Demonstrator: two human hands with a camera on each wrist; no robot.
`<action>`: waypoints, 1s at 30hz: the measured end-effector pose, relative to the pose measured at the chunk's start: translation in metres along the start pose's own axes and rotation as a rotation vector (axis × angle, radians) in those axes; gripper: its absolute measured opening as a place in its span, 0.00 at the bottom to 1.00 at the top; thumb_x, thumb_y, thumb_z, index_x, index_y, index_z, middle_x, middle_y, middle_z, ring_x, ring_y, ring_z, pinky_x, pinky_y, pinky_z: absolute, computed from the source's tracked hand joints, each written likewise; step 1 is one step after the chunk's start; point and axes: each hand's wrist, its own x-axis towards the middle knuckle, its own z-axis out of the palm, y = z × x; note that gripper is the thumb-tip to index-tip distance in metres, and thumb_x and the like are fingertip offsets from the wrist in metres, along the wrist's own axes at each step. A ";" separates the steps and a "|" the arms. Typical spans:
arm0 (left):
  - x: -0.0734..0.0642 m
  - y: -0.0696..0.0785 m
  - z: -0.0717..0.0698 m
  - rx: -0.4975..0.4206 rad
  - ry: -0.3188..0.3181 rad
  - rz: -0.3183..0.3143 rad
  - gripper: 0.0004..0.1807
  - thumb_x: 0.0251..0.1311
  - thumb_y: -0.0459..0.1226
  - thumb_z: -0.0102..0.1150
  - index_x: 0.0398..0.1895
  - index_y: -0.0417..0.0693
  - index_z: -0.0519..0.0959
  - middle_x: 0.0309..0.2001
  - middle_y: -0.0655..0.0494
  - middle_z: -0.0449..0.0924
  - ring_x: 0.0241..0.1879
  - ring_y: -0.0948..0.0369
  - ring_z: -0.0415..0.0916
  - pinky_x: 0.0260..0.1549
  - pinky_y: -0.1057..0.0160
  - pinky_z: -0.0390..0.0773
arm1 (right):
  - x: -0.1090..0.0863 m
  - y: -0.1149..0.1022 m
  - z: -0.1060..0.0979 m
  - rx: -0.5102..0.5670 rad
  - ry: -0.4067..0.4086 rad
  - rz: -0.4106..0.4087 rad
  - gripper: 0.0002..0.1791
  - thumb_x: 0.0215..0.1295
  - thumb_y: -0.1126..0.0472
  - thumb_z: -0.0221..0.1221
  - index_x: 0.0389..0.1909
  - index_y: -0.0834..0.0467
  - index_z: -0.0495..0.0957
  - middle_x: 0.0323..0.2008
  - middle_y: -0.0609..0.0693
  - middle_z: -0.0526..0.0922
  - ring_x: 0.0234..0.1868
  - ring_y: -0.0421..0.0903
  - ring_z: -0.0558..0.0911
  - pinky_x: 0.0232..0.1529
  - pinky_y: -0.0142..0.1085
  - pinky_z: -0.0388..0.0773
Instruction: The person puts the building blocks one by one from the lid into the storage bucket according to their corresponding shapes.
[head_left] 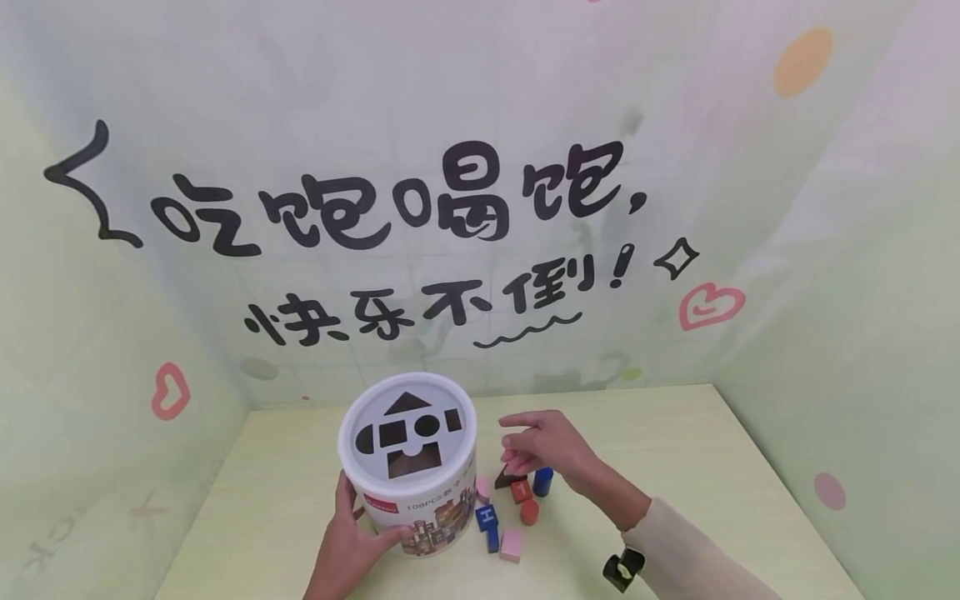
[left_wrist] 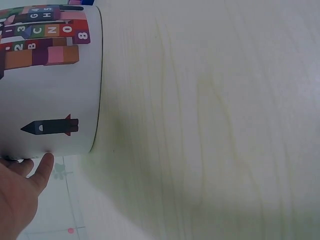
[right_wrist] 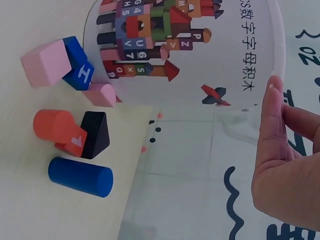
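A white toy-block bucket (head_left: pixel 442 521) stands on the table, its lid (head_left: pixel 367 462) cut with shaped holes. My left hand (head_left: pixel 352 533) holds the bucket's left side, thumb on the front and fingers round the side. To the right of the bucket, my right hand (head_left: pixel 551 450) hangs above the loose blocks, fingers extended and nothing visible in them. Below it are a dark triangular block (right_wrist: pixel 96 135), a red lettered block (head_left: pixel 521 492), a blue cylinder (right_wrist: pixel 80 176) and an orange-red cylinder (head_left: pixel 528 512). Closer to the bucket lie blue blocks (head_left: pixel 487 518) and a pink block (head_left: pixel 511 546).
The pale wooden table (head_left: pixel 645 450) meets printed curtain walls (head_left: pixel 480 83) at the back and both sides. A small pink rounded block (right_wrist: pixel 101 95) lies against the bucket's base.
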 end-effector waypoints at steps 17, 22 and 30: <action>0.000 -0.005 -0.004 -0.004 0.005 -0.002 0.68 0.29 0.52 0.76 0.69 0.69 0.33 0.67 0.47 0.52 0.64 0.50 0.51 0.50 0.48 0.70 | 0.005 0.048 -0.026 -0.022 0.002 0.040 0.22 0.60 0.60 0.58 0.54 0.65 0.71 0.25 0.62 0.81 0.19 0.49 0.80 0.27 0.44 0.80; 0.000 -0.006 -0.005 -0.018 0.006 0.004 0.68 0.30 0.50 0.76 0.69 0.70 0.34 0.67 0.47 0.52 0.64 0.51 0.51 0.50 0.47 0.69 | 0.006 0.064 -0.027 -0.030 0.000 0.049 0.21 0.60 0.60 0.58 0.53 0.64 0.72 0.26 0.63 0.81 0.19 0.49 0.80 0.25 0.42 0.80; 0.000 -0.004 0.001 -0.025 -0.007 -0.033 0.68 0.29 0.53 0.75 0.69 0.70 0.33 0.67 0.48 0.50 0.65 0.50 0.50 0.51 0.48 0.68 | 0.005 0.084 -0.035 -0.001 -0.005 0.070 0.22 0.59 0.63 0.59 0.55 0.64 0.71 0.23 0.59 0.81 0.18 0.46 0.80 0.23 0.40 0.80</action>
